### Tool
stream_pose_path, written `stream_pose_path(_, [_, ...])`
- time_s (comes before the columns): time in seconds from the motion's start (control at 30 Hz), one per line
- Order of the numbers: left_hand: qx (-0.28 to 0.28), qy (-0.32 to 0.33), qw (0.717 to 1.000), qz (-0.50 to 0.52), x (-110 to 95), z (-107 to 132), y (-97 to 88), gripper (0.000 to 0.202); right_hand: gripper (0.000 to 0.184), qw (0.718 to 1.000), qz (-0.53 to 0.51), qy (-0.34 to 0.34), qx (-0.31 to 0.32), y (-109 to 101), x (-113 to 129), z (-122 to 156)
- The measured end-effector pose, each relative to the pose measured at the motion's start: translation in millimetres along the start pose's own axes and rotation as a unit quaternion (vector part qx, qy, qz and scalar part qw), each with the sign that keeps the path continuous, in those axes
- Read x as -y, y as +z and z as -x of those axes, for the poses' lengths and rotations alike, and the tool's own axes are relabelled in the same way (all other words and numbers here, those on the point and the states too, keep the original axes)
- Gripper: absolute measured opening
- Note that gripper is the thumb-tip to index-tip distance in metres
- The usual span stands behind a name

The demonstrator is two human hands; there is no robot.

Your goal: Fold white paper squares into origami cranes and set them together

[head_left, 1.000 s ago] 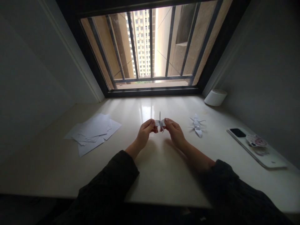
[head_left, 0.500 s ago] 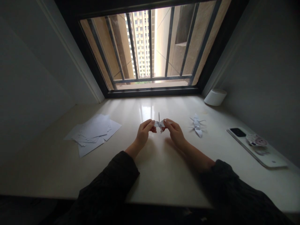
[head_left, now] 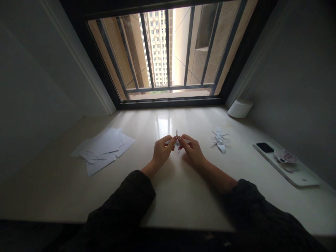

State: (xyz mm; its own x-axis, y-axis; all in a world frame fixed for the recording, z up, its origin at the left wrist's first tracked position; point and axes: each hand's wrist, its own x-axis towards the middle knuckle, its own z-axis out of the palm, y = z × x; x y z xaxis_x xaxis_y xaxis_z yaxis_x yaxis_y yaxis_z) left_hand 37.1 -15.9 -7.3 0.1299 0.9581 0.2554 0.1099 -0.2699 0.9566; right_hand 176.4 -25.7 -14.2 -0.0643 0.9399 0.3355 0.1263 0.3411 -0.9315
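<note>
My left hand [head_left: 162,153] and my right hand [head_left: 192,151] meet over the middle of a pale windowsill table [head_left: 168,196]. Both pinch a small folded white paper figure [head_left: 177,141], with one thin point of it sticking up between my fingertips. The fingers of both hands are closed on the paper from either side. Most of the figure is hidden by my fingers. Dark sleeves cover both forearms.
A loose stack of white paper sheets [head_left: 103,148] lies at the left. Finished folded paper figures [head_left: 219,141] lie to the right of my hands. A phone [head_left: 286,162] with a round sticker lies at the far right, a white round object [head_left: 240,108] by the barred window [head_left: 168,52].
My hands have drawn closer together, squeezing the paper figure narrower. They also sit slightly lower in the view.
</note>
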Motion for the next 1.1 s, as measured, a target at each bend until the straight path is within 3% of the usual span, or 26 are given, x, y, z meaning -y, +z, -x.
stream_pose_path(0.3, [0.023,0.007,0.995,0.094,-8.4,-0.5,4.3,0.038,0.037,0.993,-0.114,0.007,0.001,4.8,2.6,-1.8])
stream_pose_path(0.57, [0.009,0.001,0.993,0.114,-4.0,-0.6,4.0,0.039,0.037,0.989,-0.148,0.002,0.003,5.2,4.2,-2.7])
stream_pose_path(1.1, [0.009,-0.015,0.991,0.131,1.7,-0.4,2.7,0.04,0.036,0.968,-0.239,0.065,0.027,7.2,-2.6,-4.3])
